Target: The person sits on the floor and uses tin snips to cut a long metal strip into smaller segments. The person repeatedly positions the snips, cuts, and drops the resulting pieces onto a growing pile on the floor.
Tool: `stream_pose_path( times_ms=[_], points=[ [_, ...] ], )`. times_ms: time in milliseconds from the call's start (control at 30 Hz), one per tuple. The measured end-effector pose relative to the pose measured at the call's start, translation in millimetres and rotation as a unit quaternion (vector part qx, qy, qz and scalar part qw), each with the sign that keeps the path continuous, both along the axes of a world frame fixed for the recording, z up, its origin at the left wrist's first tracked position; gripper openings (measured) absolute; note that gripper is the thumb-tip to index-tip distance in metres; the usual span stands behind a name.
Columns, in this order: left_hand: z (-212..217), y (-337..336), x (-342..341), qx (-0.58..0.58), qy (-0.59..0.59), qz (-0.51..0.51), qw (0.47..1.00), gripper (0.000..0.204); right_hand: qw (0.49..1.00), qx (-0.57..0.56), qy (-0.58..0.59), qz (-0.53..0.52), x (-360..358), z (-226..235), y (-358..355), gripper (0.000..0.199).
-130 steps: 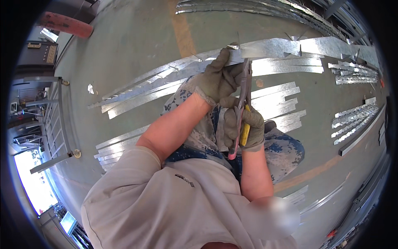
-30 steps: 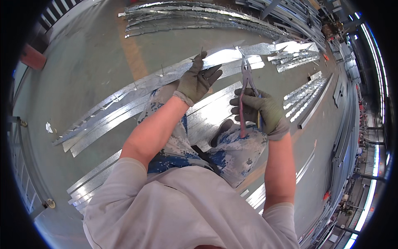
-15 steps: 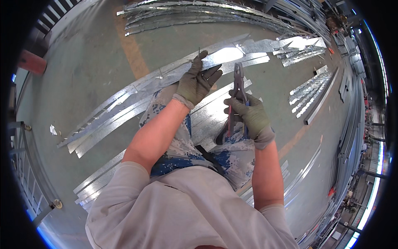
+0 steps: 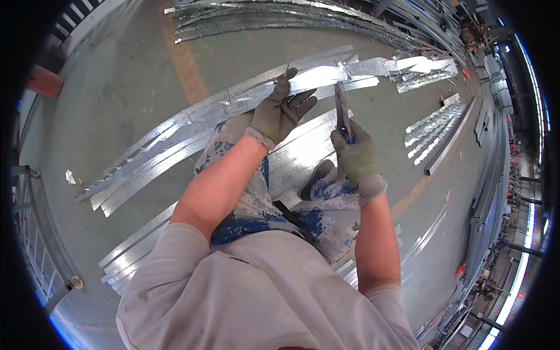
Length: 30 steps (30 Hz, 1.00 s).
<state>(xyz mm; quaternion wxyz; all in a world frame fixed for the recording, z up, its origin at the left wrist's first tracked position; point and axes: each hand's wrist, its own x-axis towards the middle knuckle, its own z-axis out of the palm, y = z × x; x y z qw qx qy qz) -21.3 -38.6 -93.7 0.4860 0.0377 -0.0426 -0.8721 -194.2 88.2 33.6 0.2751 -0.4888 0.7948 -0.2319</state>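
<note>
My left hand (image 4: 279,111), in a dark-tipped olive glove, is closed around a long shiny metal strip (image 4: 319,76). Its thumb lies across the strip and its other fingers are at the near edge. Thin upright tabs stick up along this strip, one beside my thumb. In my right hand (image 4: 359,154), gloved the same way, is a pair of pliers (image 4: 340,105) with dark jaws pointing away from me. The jaw tips reach the strip's near edge, right of my left hand; whether they grip it I cannot tell. My right fingers hide most of the handles.
More flat strips (image 4: 312,143) lie beneath and beside my legs. A bundle of tabbed strips (image 4: 280,20) stretches across the far floor. Short notched pieces (image 4: 434,131) and a square tube (image 4: 449,143) are at right. A wheeled metal frame (image 4: 44,245) stands at left, a red cylinder (image 4: 44,81) beyond it.
My right hand has moved the pliers slightly away from me and rightward, and turned them, their handles now closer together. My left hand has shifted slightly right along the strip.
</note>
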Motion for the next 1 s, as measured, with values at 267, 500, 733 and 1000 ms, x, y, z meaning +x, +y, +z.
stream_pose_path(
  times_ms=[267,500,733,1000],
  points=[
    [1.7,0.6,-0.9,0.009,0.003,-0.010,1.000,0.044,1.000,0.011,-0.001,-0.004,0.4,-2.3,-2.4,0.050],
    [3.3,1.6,-0.4,0.022,0.001,-0.021,1.000,0.046,0.966,0.052,-0.253,-0.034,6.3,17.2,0.8,0.058],
    [6.4,0.6,-7.1,0.065,-0.051,-0.010,0.997,0.046,0.996,0.056,-0.058,-0.034,11.3,-0.8,-8.8,0.046],
    [-5.9,-4.1,-13.2,0.069,-0.056,-0.012,0.996,0.042,0.966,0.127,0.222,-0.034,29.7,-6.0,-20.8,0.038]
  ],
)
